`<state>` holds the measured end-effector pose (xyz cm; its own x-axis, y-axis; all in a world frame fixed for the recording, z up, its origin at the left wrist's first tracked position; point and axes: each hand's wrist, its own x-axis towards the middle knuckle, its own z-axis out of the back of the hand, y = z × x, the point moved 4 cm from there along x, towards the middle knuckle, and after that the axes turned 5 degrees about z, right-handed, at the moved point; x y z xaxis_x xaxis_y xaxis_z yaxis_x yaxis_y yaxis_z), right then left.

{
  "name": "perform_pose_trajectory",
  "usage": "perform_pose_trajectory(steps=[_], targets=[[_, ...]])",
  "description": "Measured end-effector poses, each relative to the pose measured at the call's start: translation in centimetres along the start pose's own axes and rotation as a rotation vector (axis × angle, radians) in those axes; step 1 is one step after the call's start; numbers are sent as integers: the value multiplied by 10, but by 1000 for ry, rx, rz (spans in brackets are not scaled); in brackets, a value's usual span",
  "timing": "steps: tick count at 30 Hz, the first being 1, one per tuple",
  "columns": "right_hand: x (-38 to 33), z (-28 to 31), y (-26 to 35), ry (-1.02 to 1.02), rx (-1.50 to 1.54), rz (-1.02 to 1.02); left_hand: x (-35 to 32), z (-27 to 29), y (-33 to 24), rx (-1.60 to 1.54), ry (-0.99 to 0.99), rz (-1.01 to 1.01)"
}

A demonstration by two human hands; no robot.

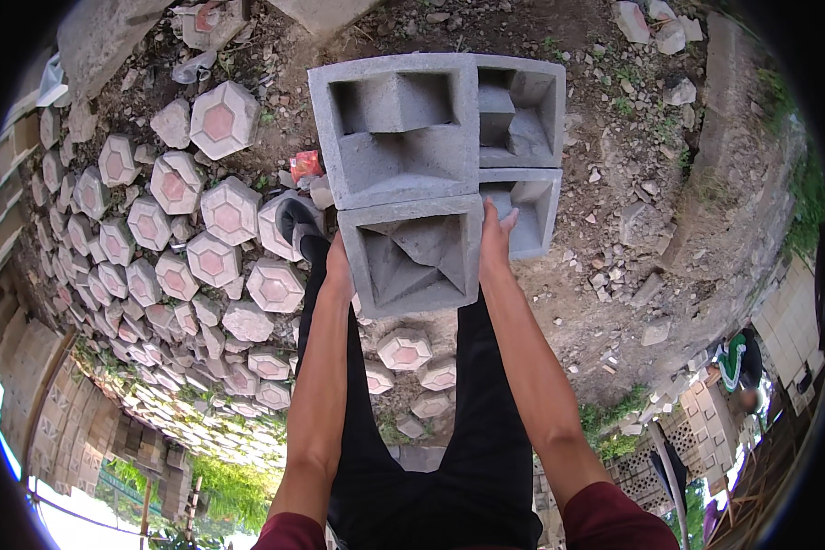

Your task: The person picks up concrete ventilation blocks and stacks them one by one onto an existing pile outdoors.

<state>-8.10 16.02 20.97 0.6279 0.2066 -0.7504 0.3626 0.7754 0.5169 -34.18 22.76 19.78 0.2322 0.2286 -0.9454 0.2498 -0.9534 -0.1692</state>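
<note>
clasping a grey concrete vent block [419,257] between left hand [339,266] and right hand [495,240], both grips pressed on its sides.

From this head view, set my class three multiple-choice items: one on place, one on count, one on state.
1. Where is the held grey block?
A. Below the other blocks in the picture
B. On the hexagonal pavers
C. Beside the red scrap

2. How many square grey blocks show?
A. Two
B. Four
C. Six

3. How do the hands hold it?
A. One hand on top
B. One at each side
C. Both underneath

Answers: 1 A, under the big block. 2 B, two by two. 3 B, left hand and right hand flank it.
</note>
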Motion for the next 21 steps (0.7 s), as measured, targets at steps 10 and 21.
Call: perform_pose_trajectory(steps=[10, 21], targets=[[-8, -8, 11, -9, 105, 24, 1, 1, -6, -7, 33, -35], [-22, -1, 20, -275, -44, 105, 2, -1, -2, 32, -75, -67]])
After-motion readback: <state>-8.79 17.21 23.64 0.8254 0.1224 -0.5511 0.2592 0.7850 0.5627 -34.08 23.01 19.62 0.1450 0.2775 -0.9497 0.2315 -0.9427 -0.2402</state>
